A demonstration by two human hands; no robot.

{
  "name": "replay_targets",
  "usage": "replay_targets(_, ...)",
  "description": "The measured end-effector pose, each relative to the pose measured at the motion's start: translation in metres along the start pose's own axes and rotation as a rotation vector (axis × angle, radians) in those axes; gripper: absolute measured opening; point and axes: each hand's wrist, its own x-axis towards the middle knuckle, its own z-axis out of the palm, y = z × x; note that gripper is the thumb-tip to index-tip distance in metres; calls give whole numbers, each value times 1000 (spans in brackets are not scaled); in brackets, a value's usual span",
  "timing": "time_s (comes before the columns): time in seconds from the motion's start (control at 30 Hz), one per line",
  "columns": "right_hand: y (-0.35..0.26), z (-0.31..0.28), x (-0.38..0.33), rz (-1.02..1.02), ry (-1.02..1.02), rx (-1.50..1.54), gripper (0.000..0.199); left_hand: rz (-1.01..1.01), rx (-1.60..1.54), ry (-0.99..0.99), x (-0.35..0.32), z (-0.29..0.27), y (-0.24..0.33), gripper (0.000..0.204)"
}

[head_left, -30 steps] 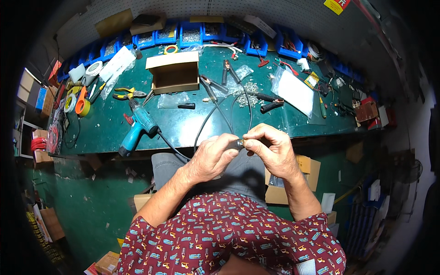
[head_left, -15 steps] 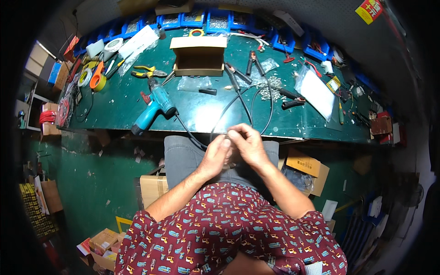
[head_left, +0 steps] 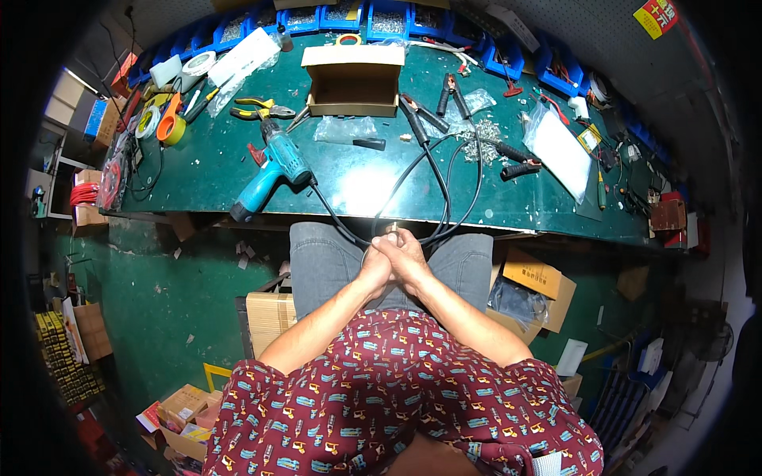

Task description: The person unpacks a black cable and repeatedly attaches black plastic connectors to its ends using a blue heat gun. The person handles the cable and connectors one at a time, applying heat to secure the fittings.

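Note:
My left hand and my right hand are pressed together over my lap, just off the table's near edge. Both are closed, fingers wrapped over one another. A small brass-coloured piece pokes out at the fingertips; what else lies inside the grip is hidden. Black cable loops down from the table to the hands on both sides. On the table it joins several black clamps with reddish jaws, among them an upright clamp and another clamp lying to the right.
A teal cordless drill lies left of the cable loops. Behind it are yellow-handled pliers and an open cardboard box. Small metal parts are heaped by the clamps, near a white packet. Blue bins line the back.
My hands have closed tightly together, the right now lapping over the left, and the brass-coloured piece has come into sight. The whole view has shifted slightly.

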Motion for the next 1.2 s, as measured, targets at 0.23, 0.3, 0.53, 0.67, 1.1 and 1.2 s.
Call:
replay_targets(0.23,-1,3,14,19,-9,-42,44,173,69,22,18,-8,-14,28)
replay_targets(0.3,-3,5,13,-17,-2,-61,42,213,106,38,21,-9,-16,28)
replay_targets(0.53,17,3,24,-75,55,-197,43,305,233,40,16,-6,-9,22)
replay_targets(0.67,10,3,23,-90,70,-228,45,383,453,74,24,-7,-13,17)
replay_targets(1.1,-34,-19,10,43,-219,-150,49,-12,279,-64,2,0,28,28)
replay_targets(1.2,-63,-35,-9,-134,-294,-252,40,30,424,-178,-23,16,54,24)
